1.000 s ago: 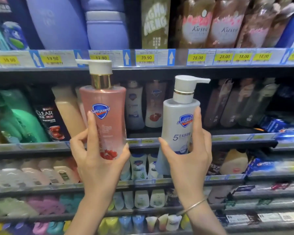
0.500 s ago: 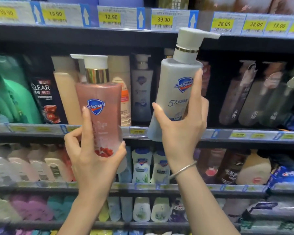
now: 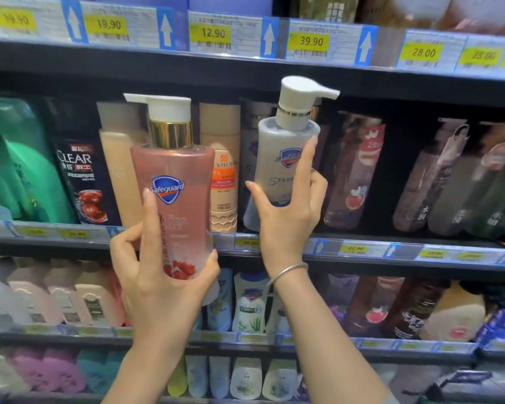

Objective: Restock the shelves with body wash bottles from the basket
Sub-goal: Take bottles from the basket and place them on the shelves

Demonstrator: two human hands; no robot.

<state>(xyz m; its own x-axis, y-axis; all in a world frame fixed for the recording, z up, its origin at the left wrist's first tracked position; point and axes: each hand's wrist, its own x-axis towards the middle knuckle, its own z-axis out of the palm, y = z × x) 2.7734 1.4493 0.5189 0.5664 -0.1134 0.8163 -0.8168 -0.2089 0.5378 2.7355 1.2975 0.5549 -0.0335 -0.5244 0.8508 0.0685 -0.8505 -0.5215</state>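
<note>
My left hand (image 3: 161,275) grips a pink Safeguard body wash bottle (image 3: 175,182) with a gold collar and white pump, upright in front of the middle shelf (image 3: 362,249). My right hand (image 3: 289,211) holds a white Safeguard pump bottle (image 3: 283,158) from behind, index finger along its side. That bottle tilts slightly, its base at the shelf edge, in a gap between an orange-labelled beige bottle (image 3: 222,170) and dark bottles. The basket is out of view.
Price-tag strips (image 3: 213,33) line the shelf above, close over the white pump. A dark Clear bottle (image 3: 82,182) and green pouches (image 3: 21,164) fill the left; dark bottles (image 3: 353,176) stand right. Lower shelves hold several small bottles (image 3: 248,304).
Both hands have gone further in toward the middle shelf with their bottles. The white bottle's base has come down to the shelf edge, in the gap.
</note>
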